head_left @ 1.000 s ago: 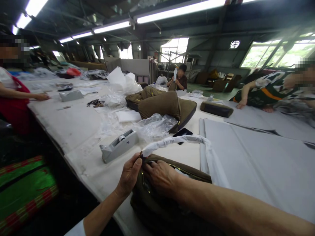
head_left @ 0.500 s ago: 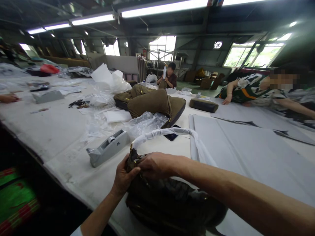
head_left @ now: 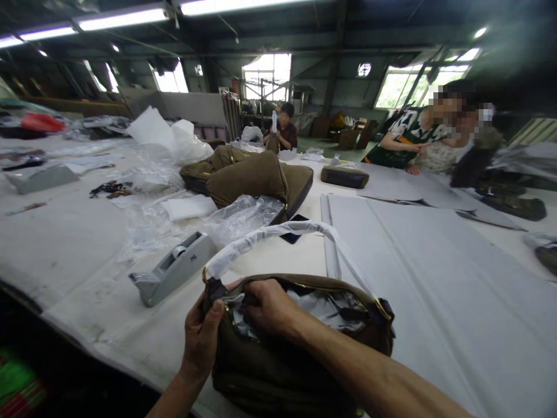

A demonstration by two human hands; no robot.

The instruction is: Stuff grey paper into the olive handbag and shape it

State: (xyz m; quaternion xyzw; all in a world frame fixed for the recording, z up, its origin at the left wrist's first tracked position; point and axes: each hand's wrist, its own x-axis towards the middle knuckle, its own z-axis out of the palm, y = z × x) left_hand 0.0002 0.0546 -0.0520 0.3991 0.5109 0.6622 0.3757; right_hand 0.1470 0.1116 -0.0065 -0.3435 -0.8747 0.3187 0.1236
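A dark olive handbag stands on the table in front of me, its gold zipper open along the top. White wrapping covers its raised handle, and whitish stuffing shows inside. My left hand grips the bag's left end by the handle tab, thumb on the near side. My right hand reaches into the opening near that end; its fingertips are hidden in the bag, so I cannot see what they touch.
A grey tape dispenser stands left of the bag. Behind it lie clear plastic, a dark phone and more olive bags. Grey sheets cover the right side. Co-workers are at the far side and right.
The bag's top has come into view, with its zipper mouth spread open. My right hand has moved from the left end's outside into the opening. The view has shifted right.
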